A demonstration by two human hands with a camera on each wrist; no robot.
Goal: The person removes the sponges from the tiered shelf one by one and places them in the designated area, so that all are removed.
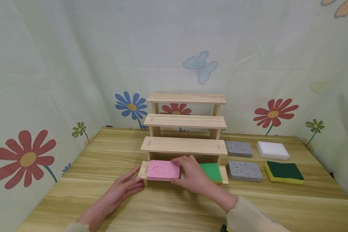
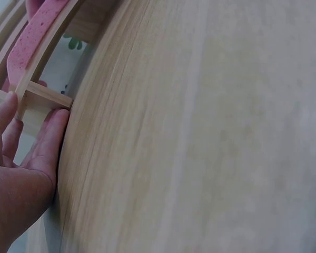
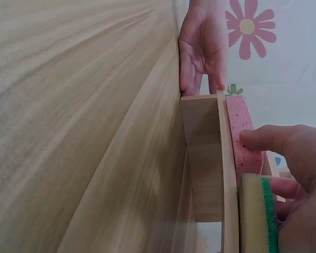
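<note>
A pink sponge lies flat on the left part of the lowest step of a wooden tiered stand. My right hand holds the sponge at its right end; the thumb presses its front edge, and fingers reach its top. Beside that hand, a green sponge with a pale yellow underside sits on the same step, partly hidden by the hand. My left hand touches the left end of the step, its fingers extended against the wood, as the left wrist view shows.
Right of the stand, on the wood-grain table, lie two grey speckled sponges, one behind and one in front. A white sponge and a dark green and yellow sponge lie further right. A flowered curtain surrounds the table.
</note>
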